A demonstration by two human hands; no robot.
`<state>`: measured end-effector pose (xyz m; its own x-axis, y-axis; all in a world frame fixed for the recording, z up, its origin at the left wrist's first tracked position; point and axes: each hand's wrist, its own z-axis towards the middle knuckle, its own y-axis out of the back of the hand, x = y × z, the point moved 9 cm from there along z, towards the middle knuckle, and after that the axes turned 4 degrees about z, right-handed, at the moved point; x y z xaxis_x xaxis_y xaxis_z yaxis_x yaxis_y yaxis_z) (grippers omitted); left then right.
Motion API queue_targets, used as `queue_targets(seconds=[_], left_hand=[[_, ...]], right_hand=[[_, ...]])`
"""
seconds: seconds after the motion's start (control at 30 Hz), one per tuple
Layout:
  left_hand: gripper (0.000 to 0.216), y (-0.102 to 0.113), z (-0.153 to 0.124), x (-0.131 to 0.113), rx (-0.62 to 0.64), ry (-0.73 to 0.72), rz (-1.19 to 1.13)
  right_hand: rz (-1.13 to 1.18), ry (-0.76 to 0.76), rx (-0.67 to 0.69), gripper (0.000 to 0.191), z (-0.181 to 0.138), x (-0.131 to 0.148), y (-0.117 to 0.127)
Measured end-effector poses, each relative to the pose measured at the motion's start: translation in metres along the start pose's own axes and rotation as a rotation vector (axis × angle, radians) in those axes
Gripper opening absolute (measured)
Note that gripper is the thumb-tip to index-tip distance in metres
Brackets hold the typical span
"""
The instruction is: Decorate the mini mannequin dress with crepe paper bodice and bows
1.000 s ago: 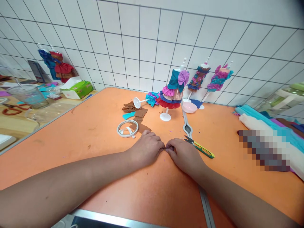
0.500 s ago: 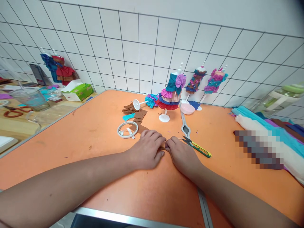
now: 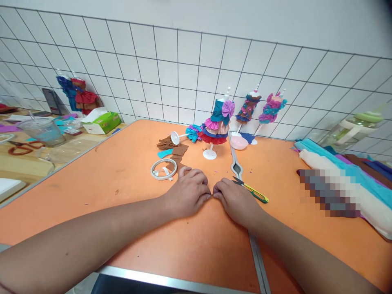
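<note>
On the orange table (image 3: pixel 147 241), my left hand (image 3: pixel 189 192) and my right hand (image 3: pixel 235 199) almost meet at their fingertips. Both are closed in a pinch on a small brown strip (image 3: pixel 211 195), mostly hidden by the fingers; it looks like crepe paper. Just beyond my right hand lie yellow-and-green thread snips (image 3: pixel 259 195), blades partly behind the hand. A roll of white tape (image 3: pixel 153 173) rests past my left hand, near brown crepe paper pieces (image 3: pixel 180 151) and a turquoise scrap (image 3: pixel 165 153).
A small dress form in a ruffled paper dress (image 3: pixel 214 126) stands at the back, with a toppled form (image 3: pixel 174 138) beside it. A pink bowl (image 3: pixel 239 142) sits near the wall. Rolled coloured paper (image 3: pixel 324 167) lies right. A side table at left carries a tissue pack (image 3: pixel 105 122) and scissors (image 3: pixel 23 149).
My left fingers have curled in more and pinch closer to my right fingertips. Less of the brown strip shows. The whole view has shifted slightly.
</note>
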<state>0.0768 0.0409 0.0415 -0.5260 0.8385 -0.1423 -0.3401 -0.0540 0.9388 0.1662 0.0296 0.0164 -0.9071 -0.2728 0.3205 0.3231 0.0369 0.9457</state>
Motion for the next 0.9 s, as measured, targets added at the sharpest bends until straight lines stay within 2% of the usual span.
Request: queue_targets(seconds=[0.07,0.13,0.2,0.27,0.33,0.4,0.53,0.73,0.9], left_hand=[[0.015,0.0,-0.001,0.004,0.009,0.034,-0.06],[0.014,-0.001,-0.002,0.012,0.007,0.089,-0.115],[0.013,-0.001,-0.003,0.023,-0.017,0.145,-0.16],[0.012,-0.003,-0.002,0.033,-0.037,0.196,-0.21],[0.012,-0.005,-0.001,0.04,-0.044,0.232,-0.268],[0.012,-0.007,0.0,0.044,-0.048,0.259,-0.319],[0.012,-0.009,0.0,0.048,-0.054,0.326,-0.403],[0.016,-0.013,-0.002,0.049,-0.032,0.399,-0.54],[0.019,-0.015,-0.003,0.048,-0.032,0.415,-0.592]], right_hand=[[0.094,0.022,0.003,0.013,0.0,-0.002,0.005],[0.19,0.006,-0.051,0.012,0.002,-0.015,0.019],[0.237,-0.084,-0.182,0.022,0.003,-0.044,0.043],[0.175,-0.196,-0.31,0.023,0.001,-0.078,0.068],[0.092,-0.188,-0.304,0.02,0.001,-0.097,0.078],[0.074,-0.106,-0.225,0.019,0.004,-0.101,0.075],[0.086,-0.018,-0.124,0.023,0.008,-0.09,0.049],[0.013,-0.042,-0.16,0.02,0.02,-0.08,0.023],[0.204,-0.139,-0.198,0.022,0.024,-0.098,0.016]])
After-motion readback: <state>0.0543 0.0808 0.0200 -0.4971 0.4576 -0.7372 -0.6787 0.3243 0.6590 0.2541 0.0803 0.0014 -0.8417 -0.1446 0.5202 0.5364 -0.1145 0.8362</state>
